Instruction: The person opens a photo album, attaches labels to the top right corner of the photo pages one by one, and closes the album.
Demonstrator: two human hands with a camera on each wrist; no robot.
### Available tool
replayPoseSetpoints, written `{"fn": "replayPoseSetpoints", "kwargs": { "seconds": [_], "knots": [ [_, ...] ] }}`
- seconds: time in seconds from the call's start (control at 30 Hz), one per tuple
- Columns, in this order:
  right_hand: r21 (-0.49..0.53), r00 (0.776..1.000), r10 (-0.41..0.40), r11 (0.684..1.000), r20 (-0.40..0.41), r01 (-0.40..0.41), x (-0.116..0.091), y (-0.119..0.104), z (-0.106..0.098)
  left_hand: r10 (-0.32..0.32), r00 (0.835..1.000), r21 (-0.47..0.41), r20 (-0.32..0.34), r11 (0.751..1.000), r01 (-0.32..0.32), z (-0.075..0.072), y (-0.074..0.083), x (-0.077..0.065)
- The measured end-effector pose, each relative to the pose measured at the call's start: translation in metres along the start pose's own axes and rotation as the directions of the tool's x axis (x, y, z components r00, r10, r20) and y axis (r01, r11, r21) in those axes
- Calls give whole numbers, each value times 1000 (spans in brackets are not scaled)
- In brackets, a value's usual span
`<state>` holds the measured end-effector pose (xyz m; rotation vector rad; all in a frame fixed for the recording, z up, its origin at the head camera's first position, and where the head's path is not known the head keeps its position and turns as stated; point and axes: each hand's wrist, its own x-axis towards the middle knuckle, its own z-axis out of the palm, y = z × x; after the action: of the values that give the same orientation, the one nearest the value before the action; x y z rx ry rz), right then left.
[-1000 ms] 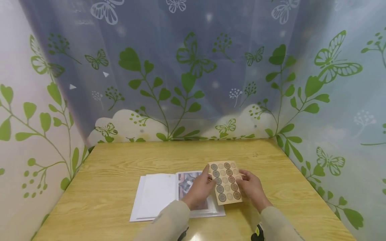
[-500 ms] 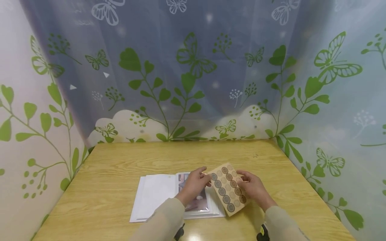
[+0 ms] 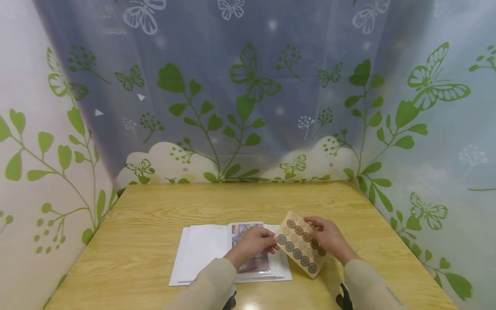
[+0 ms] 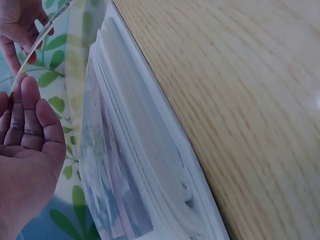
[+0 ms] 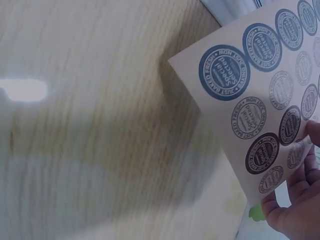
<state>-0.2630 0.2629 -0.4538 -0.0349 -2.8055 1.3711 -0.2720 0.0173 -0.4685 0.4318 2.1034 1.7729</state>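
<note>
A tan sheet of round stickers [image 3: 297, 244] is held tilted above the right edge of an open photo album [image 3: 204, 254]. At its left corner, my left hand [image 3: 252, 244] pinches the sheet between thumb and fingers. My right hand [image 3: 333, 239] grips the opposite edge, thumb on the printed face. Dark and pale round stickers run in rows, and the right wrist view shows "Just baked fresh" lettering on the sticker sheet [image 5: 250, 95]. Seen edge-on in the left wrist view, the sheet meets the fingertips of my left hand [image 4: 30, 150]. Part of the album's photo [image 3: 255, 265] lies behind my left hand.
The album's stacked clear sleeves [image 4: 130, 115] rise beside my left hand in the left wrist view. Everything rests on a wood-grain table [image 3: 147, 211]. A curtain [image 3: 248, 129] printed with leaves and butterflies encloses the table's back and sides.
The sticker sheet has turned from nearly upright to slanted, its lower end swinging right. My left hand has shifted its hold to the sheet's left corner. The album stays put.
</note>
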Motion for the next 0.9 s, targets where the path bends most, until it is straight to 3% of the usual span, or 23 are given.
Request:
{"fn": "replayPoseSetpoints", "kwargs": {
  "seconds": [0.23,0.43,0.67,0.9],
  "knots": [
    [-34,1000,4,999,8,-4,0,-4,-6,1,1000,-20,-3,1000,-1,8,0,-3],
    [-88,998,-24,996,-50,20,-5,-6,-4,32,999,-80,-38,996,-35,17,0,-6],
    [-118,989,-49,992,-139,33,-13,-18,12,-2,994,-134,-112,991,-14,28,-3,-5],
    [-142,967,-132,985,-219,102,-19,-26,30,-8,987,-163,-163,986,-19,34,-1,-2]
  ]
}}
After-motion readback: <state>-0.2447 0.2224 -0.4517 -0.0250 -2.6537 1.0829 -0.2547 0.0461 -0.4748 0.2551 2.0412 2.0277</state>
